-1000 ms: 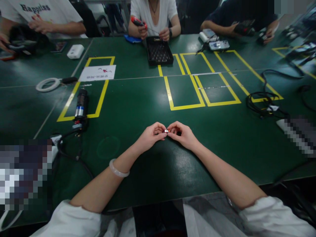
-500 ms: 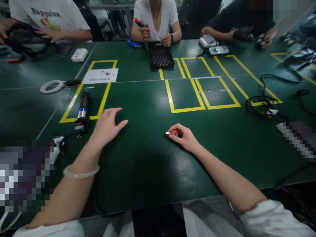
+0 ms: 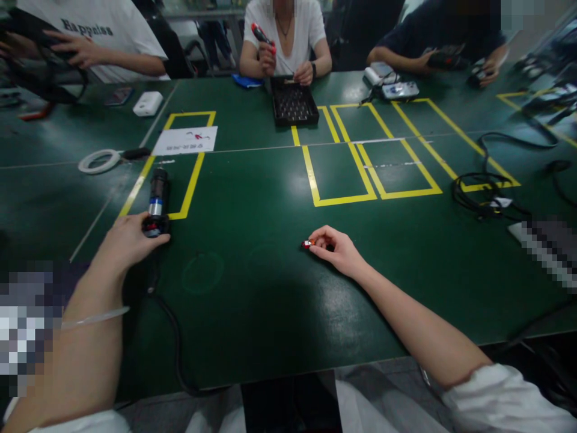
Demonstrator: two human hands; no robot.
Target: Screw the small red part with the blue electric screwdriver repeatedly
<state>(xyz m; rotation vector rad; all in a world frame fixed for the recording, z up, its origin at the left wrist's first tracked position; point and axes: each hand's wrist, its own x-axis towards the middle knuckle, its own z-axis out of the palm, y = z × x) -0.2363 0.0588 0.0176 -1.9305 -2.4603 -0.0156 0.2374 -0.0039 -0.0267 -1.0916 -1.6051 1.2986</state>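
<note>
My left hand (image 3: 130, 243) is at the near end of a black cylindrical device (image 3: 156, 195) with a blue and silver band. Its fingers are on the left side and the thumb reaches across the near end, closed around it; part of the grip is hidden. A dark cable (image 3: 174, 331) runs from near that end toward the table's front edge. Nearer the middle, my right hand (image 3: 333, 248) rests on the green table, pinching a small red and white piece (image 3: 307, 244) between thumb and fingers. That piece is too small to identify.
Yellow tape outlines (image 3: 345, 200) mark the green table (image 3: 252, 325). A printed sheet (image 3: 184, 139) and a white cable coil (image 3: 99, 161) are at left, black cables (image 3: 478, 198) at right. Opposite, a person holds a red-black screwdriver (image 3: 261, 36) over a black tray (image 3: 295, 120). Two other people handle objects.
My left hand has moved left and down from over the bare table to the near end of the cylindrical device. My right hand has stayed in place with the small piece.
</note>
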